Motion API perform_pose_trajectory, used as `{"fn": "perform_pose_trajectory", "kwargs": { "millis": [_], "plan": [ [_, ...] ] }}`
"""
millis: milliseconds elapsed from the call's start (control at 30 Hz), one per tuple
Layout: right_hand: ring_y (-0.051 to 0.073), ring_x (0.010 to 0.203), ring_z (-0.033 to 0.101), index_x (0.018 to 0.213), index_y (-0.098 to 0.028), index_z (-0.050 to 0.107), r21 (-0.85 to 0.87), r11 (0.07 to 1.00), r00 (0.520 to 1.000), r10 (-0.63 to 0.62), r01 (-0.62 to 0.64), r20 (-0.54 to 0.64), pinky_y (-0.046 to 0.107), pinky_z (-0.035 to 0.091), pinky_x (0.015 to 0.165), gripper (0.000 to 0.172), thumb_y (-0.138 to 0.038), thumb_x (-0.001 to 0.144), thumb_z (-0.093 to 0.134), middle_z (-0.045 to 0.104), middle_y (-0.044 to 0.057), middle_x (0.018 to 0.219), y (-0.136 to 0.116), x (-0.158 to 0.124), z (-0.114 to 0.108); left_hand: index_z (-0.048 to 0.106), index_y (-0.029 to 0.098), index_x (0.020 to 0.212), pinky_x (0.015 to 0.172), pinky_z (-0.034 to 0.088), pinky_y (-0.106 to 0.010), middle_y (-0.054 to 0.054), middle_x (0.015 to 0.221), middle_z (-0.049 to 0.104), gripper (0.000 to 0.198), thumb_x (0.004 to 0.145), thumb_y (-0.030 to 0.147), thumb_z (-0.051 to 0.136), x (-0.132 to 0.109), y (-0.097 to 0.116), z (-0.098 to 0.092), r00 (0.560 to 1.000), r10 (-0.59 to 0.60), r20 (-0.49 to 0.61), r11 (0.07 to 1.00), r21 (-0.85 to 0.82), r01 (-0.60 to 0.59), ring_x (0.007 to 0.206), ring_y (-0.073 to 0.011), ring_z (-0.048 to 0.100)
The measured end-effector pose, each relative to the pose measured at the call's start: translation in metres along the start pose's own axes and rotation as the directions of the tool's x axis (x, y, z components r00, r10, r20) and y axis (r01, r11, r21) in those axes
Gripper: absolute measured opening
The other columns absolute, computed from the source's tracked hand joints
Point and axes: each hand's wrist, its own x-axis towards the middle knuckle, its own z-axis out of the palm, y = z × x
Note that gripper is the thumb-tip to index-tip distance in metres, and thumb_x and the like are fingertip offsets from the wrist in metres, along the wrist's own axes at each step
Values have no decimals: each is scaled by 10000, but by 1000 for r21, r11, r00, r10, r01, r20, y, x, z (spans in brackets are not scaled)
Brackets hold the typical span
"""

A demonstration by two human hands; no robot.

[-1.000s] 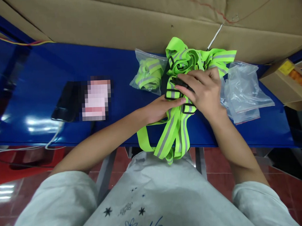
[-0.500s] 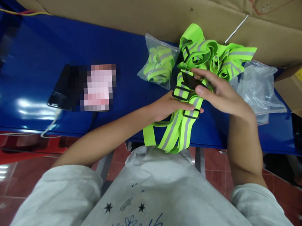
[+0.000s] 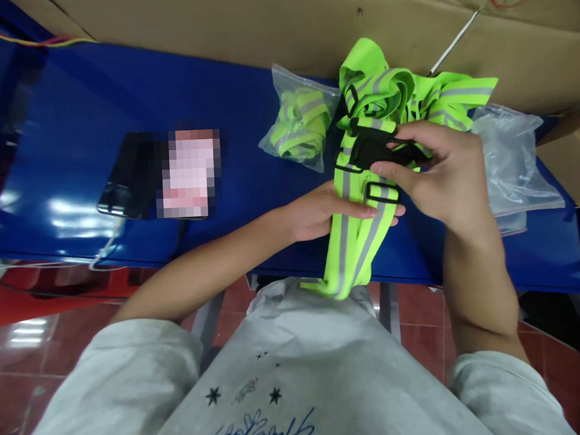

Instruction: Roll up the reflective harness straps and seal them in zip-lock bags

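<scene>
A neon-green reflective strap vest (image 3: pixel 363 240) with grey stripes hangs from the blue table's front edge down to my lap. My right hand (image 3: pixel 442 172) is closed on its black plastic buckle (image 3: pixel 376 151), lifted a little above the table. My left hand (image 3: pixel 318 211) lies under the straps just below the buckle, fingers curled round them. More green strap is bunched up behind the buckle (image 3: pixel 390 94) near the cardboard.
A sealed clear bag with a folded green vest (image 3: pixel 300 121) lies left of the pile. Empty clear plastic bags (image 3: pixel 513 163) lie to the right. A dark phone (image 3: pixel 129 176) with a white cable rests on the blue table (image 3: pixel 65 137). Cardboard (image 3: pixel 262 26) lines the back.
My right hand has turned palm-up and lifted the black buckle off the straps. The hanging straps have drawn together and shifted right. My left hand stays under them.
</scene>
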Motion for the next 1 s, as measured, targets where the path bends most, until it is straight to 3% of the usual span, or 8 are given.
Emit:
{"fn": "perform_pose_trajectory", "kwargs": {
  "millis": [200,300,433,567,700,767,900,1000],
  "plan": [
    [309,1530,583,1544,-400,635,-144,956,948,-219,256,233,562,477,1329,465,-294,1100,550,611,-39,1628,14,-8,7,804,190,1133,1115,632,-467,-88,1166,848,422,828,454,929,2,8,0,994,48,-98,996,-71,-55,1178,-329,804],
    [341,1576,530,1554,-336,640,-133,947,916,-236,291,325,615,451,1334,511,-240,1057,572,559,4,1677,29,-13,16,780,163,1079,1048,662,-473,-122,1068,851,509,883,628,847,6,5,-2,958,69,-279,997,-2,-73,1049,-316,832],
    [351,1594,501,1474,-375,696,14,974,893,-213,226,397,655,417,1329,463,-370,1011,693,550,15,1688,35,-12,12,765,148,1100,1014,673,-468,-133,1024,852,455,926,563,832,7,0,-8,929,62,-364,998,25,-57,974,-287,837],
    [315,1479,609,1509,-357,656,261,965,964,-103,36,245,565,515,1249,563,-589,999,712,590,47,1648,41,-6,-1,767,155,1130,980,682,-468,-118,1017,857,368,911,429,878,2,1,-7,957,31,-287,999,22,-26,933,-273,836],
    [292,1100,760,1230,-279,784,270,951,970,92,-153,225,482,657,999,587,-691,821,870,802,34,1153,46,-7,8,768,161,1204,1018,665,-491,-131,1057,857,428,886,412,907,1,-1,-4,973,45,-226,998,50,-35,975,-285,836],
    [277,982,772,1119,-259,796,248,957,981,118,-154,155,447,678,902,550,-677,779,909,781,15,961,43,-10,19,775,160,1203,1052,651,-477,-131,1081,857,418,878,384,915,2,-4,-3,971,80,-226,997,27,-76,1008,-280,835],
    [239,857,768,1128,-245,783,200,974,987,127,-105,-102,407,683,805,456,-594,853,883,767,17,933,30,-18,38,797,152,1143,1088,636,-478,-129,1102,856,369,851,336,928,5,-5,-5,977,81,-198,991,-87,-100,1031,-285,837],
    [225,793,752,1122,-250,772,208,972,975,147,-111,-164,403,680,751,394,-565,898,852,736,6,863,22,-23,46,807,150,1137,1118,620,-505,-123,1106,856,373,809,256,949,6,-6,-7,985,36,-167,994,-100,-53,1038,-290,836]
  ]
}}
